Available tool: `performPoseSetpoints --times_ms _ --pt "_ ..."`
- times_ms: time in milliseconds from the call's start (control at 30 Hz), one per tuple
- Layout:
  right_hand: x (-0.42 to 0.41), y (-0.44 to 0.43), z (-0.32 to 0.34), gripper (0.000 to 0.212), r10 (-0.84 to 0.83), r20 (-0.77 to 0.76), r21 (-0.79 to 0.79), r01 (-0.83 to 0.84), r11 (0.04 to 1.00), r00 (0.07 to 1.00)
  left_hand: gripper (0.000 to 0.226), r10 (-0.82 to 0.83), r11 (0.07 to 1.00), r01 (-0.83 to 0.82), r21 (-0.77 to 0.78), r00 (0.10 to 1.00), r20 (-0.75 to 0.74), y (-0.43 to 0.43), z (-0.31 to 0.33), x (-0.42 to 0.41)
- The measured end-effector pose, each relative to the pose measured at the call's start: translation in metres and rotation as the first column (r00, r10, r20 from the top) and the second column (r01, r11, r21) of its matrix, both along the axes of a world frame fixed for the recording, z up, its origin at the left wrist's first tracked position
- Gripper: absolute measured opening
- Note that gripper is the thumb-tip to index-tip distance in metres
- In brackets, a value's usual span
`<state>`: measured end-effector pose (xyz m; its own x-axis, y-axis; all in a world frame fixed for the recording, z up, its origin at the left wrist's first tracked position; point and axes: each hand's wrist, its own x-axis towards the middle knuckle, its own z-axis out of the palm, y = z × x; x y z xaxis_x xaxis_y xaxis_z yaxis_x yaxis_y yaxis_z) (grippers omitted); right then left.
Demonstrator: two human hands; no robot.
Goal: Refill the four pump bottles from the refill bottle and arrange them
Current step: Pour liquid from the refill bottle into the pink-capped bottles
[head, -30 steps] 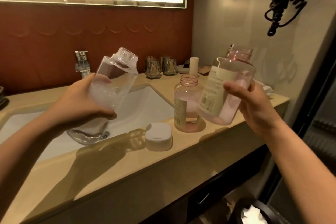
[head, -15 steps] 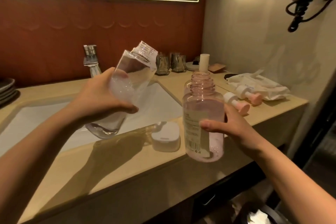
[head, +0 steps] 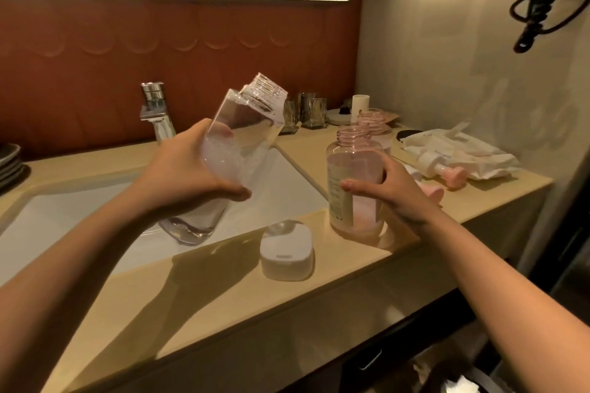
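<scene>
Left hand (head: 188,175) grips a clear refill bottle (head: 236,150), tilted rightward over the sink (head: 287,175). White cap (head: 285,252) lies on the near bench (head: 207,297). Right hand (head: 386,198) curls around a pink pump bottle (head: 354,169), uncapped, upright on the bench; second pink bottle (head: 372,120) stands just behind it.

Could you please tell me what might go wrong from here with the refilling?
The uncapped clear refill bottle, tilted in the left hand, could spill past the narrow open neck of the pink bottle onto the counter. The pink bottle, held by the right hand, stands near the counter's front edge and might tip off. The white cap beside the sink could be knocked in.
</scene>
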<state>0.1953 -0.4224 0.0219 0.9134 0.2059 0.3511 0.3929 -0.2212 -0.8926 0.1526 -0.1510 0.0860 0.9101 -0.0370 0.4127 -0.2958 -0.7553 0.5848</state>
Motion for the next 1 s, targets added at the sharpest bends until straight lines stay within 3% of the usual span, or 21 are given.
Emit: performPoseSetpoints --times_ms 233,333,533,667,867,1000 --pt "0.004 0.01 -0.021 0.095 -0.039 0.044 0.033 0.037 0.999 0.998 0.069 0.032 0.998 -0.032 0.059 0.999 0.005 -0.015 0.002 0.01" --pt "0.0 0.016 -0.025 0.093 -0.076 0.104 0.056 0.07 0.996 0.992 0.066 0.042 0.994 -0.042 0.097 0.999 -0.002 -0.022 0.003 0.011" --pt "-0.01 0.018 -0.024 0.093 -0.075 0.185 0.024 0.072 0.997 0.98 0.073 0.055 0.946 -0.075 0.317 0.996 0.07 -0.034 0.009 0.011" --pt "-0.011 0.02 -0.024 0.118 -0.127 0.248 -0.089 0.153 0.984 0.96 0.078 0.085 0.886 -0.13 0.445 0.989 0.119 -0.041 0.012 0.011" --pt "-0.011 0.017 -0.026 0.102 -0.124 0.275 -0.12 0.162 0.979 0.953 0.078 0.074 0.852 -0.145 0.504 0.985 0.158 -0.045 0.012 0.016" --pt "-0.012 0.017 -0.024 0.102 -0.124 0.248 -0.116 0.157 0.981 0.961 0.079 0.075 0.839 -0.163 0.519 0.98 0.187 -0.044 0.014 0.017"
